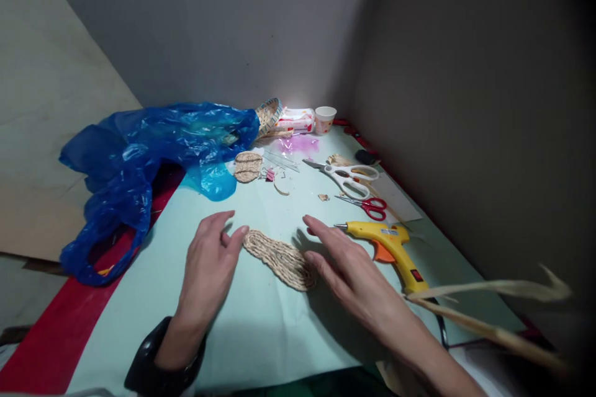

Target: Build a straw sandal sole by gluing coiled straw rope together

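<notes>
A long oval mat of coiled straw braid point(279, 258) lies flat on the pale green table sheet point(261, 329). My left hand point(210, 267) rests open on the sheet, its thumb and fingertips touching the mat's left end. On the other side my right hand point(347, 267) lies open with fingers stretched flat, touching the mat's right end. Neither hand holds anything. A dark band sits on my left wrist.
A yellow glue gun point(391, 247) lies just right of my right hand. Behind it are red scissors point(370, 206) and white scissors point(347, 175). A blue plastic bag point(139, 167) fills the left. A second braided piece point(248, 166), a cup point(325, 118) and straw strips point(493, 307) are nearby.
</notes>
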{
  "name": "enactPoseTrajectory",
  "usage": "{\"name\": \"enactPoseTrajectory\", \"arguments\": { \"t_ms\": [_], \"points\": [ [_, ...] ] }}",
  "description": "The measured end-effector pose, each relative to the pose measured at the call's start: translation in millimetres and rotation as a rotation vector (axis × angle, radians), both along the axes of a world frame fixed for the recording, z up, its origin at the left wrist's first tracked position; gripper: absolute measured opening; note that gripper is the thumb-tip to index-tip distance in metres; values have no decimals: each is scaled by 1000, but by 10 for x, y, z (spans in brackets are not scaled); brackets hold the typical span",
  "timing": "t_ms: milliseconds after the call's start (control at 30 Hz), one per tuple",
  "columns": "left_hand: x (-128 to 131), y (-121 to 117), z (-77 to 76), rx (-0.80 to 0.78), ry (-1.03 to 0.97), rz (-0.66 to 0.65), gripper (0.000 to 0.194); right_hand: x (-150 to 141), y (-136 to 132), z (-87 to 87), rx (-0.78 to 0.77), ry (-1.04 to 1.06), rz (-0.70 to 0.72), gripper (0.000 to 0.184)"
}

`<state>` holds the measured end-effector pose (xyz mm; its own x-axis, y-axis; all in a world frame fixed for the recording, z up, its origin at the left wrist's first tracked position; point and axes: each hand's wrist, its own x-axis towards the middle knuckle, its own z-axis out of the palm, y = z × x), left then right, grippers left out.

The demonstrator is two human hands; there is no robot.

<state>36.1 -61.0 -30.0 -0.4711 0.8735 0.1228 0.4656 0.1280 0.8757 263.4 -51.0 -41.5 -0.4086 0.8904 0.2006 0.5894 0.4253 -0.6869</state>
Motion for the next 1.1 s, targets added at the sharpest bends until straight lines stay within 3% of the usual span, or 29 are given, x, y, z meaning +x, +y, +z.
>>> {"name": "enactPoseTrajectory", "arguments": {
  "t_ms": [67,133,200,267,400,567,633,700,800,967,1100],
  "points": [
    [25,-81,98,42,-103,8,39,25,-51,43,-35,138,-89,47],
    [72,-179,203,97,-346,-59,36,13,-105,99,-99,310,-157,40],
    [116,-265,289,133,-575,-145,34,-28,-144,148,-170,433,-154,34],
    [132,-312,345,162,-679,-167,34,-91,-155,176,-197,458,-112,31],
    [60,-282,424,234,-674,-103,30,-257,-117,143,-57,304,-39,36],
    [-103,-245,538,304,-656,-32,22,-449,-129,-27,108,-26,166,56],
    [-154,-277,566,392,-676,43,22,-486,-143,-65,129,-11,177,56],
    [-164,-331,565,430,-732,52,24,-508,-144,-45,60,128,117,48],
    [-68,-428,509,322,-898,-60,32,-564,-141,81,-199,436,32,38],
    [221,-576,394,257,-1118,-245,47,-750,-225,315,-582,951,187,43],
    [367,-736,356,275,-1121,-231,54,-892,-381,382,-625,1025,257,48]
  ]
}}
